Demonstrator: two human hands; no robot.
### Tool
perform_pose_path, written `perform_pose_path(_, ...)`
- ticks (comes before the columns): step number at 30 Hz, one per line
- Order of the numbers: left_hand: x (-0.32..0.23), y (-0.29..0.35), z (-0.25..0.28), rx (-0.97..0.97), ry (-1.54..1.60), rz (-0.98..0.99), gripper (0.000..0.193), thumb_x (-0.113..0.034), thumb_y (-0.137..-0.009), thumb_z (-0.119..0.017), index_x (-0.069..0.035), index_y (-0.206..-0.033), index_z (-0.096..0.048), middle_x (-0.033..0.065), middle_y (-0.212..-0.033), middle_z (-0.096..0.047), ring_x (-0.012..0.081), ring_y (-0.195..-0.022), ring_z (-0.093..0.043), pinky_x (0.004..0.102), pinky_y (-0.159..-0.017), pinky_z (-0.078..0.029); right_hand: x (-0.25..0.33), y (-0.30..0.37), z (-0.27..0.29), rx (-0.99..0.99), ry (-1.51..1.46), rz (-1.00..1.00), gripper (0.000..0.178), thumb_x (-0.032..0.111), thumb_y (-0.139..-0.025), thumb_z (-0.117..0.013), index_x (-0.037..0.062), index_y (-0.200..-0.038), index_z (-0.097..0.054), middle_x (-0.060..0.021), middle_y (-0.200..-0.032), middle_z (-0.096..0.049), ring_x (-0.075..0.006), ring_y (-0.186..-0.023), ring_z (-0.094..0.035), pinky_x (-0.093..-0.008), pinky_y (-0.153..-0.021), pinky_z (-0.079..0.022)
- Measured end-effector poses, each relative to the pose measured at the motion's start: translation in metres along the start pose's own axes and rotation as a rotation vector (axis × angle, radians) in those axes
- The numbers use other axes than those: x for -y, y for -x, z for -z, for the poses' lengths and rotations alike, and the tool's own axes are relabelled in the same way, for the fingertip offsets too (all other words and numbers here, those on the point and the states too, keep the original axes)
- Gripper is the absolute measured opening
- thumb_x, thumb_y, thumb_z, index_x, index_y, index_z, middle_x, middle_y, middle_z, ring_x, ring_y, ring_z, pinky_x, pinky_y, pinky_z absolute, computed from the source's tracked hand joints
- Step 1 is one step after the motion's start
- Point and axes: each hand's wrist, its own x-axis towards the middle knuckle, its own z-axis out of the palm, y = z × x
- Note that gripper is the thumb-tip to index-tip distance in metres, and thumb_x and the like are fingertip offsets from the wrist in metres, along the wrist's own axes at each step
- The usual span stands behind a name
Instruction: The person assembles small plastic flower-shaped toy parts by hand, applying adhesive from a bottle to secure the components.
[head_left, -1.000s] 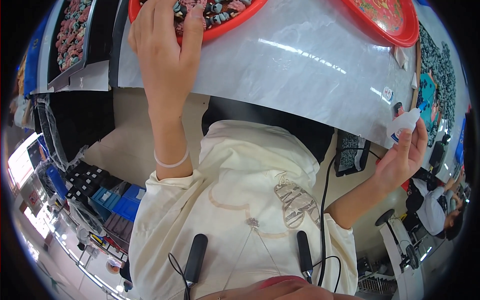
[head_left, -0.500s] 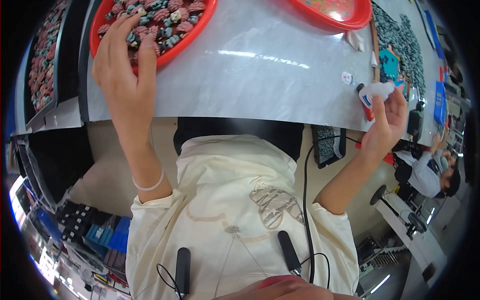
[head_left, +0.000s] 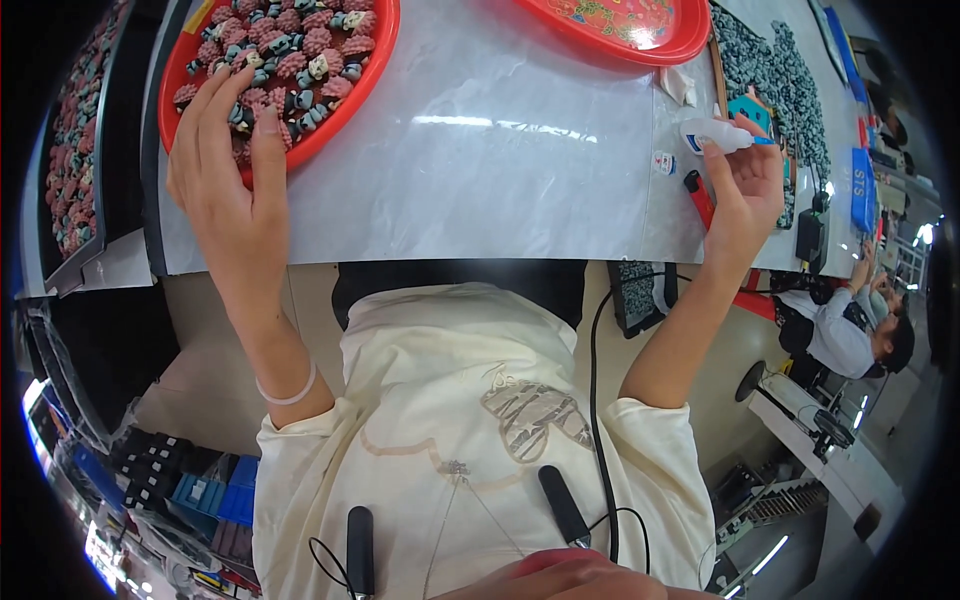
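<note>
At the upper left, a red plastic tray (head_left: pixel 392 40) holds many small pink, grey and white figures (head_left: pixel 316 42). My left hand (head_left: pixel 225 175) reaches over the tray's near rim. Its fingers are spread, with the fingertips among the figures, and I see nothing gripped between thumb and fingers. On the right, my right hand (head_left: pixel 745 195) is closed around a white squeeze glue bottle (head_left: pixel 707 136) with a blue tip. The bottle lies nearly level above the table, tip pointing right. Part of it is hidden behind my fingers.
A second red tray (head_left: pixel 690 50) with a patterned base stands at the far side. Next to my right hand are a red-and-black tool (head_left: pixel 698 195) and a small round sticker (head_left: pixel 664 162). Many grey pieces (head_left: pixel 780 80) lie beyond. At far left stands a bin of pink pieces (head_left: pixel 75 170).
The whole view has shifted a little. My right hand has moved the glue bottle farther from me, beyond the red-and-black tool. My left hand keeps its place over the tray.
</note>
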Motion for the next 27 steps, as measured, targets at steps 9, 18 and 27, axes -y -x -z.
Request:
perform_pose_path(9,0.001,0.002,0.000,-0.008,-0.013,-0.003,0.029,-0.023,-0.088,-0.051,-0.010,-0.113,-0.057,0.0064,-0.120,-0.054,0.0230,-0.114,-0.047,0.0364,-0.098,-0.028,0.000,0.018,0.028,-0.083,0.356,0.134,0.027,-0.004,-0.074,-0.063,-0.0026,-0.100,-0.057,-0.0048,-0.087,-0.058,-0.0114,-0.077,-0.055,-0.0225,-0.071,-0.044)
perform_pose_path(18,0.007,0.002,0.001,-0.016,-0.006,-0.040,0.027,-0.019,-0.086,-0.053,-0.009,-0.111,-0.057,0.0078,-0.116,-0.056,0.0239,-0.109,-0.050,0.0360,-0.095,-0.030,0.020,0.034,0.026,0.159,0.718,0.118,0.013,-0.001,-0.075,-0.063,0.0001,-0.087,-0.061,-0.0033,-0.075,-0.053,-0.0102,-0.059,-0.043,-0.0224,-0.055,-0.035)
perform_pose_path(27,0.000,0.003,-0.002,-0.067,0.022,-0.037,0.029,-0.019,-0.090,-0.047,-0.007,-0.116,-0.054,0.0101,-0.117,-0.054,0.0253,-0.110,-0.048,0.0342,-0.097,-0.029,0.018,0.031,0.030,0.171,0.790,0.254,0.014,0.003,-0.080,-0.061,-0.0015,-0.093,-0.061,-0.0023,-0.083,-0.055,-0.0091,-0.060,-0.037,-0.0212,-0.057,-0.034)
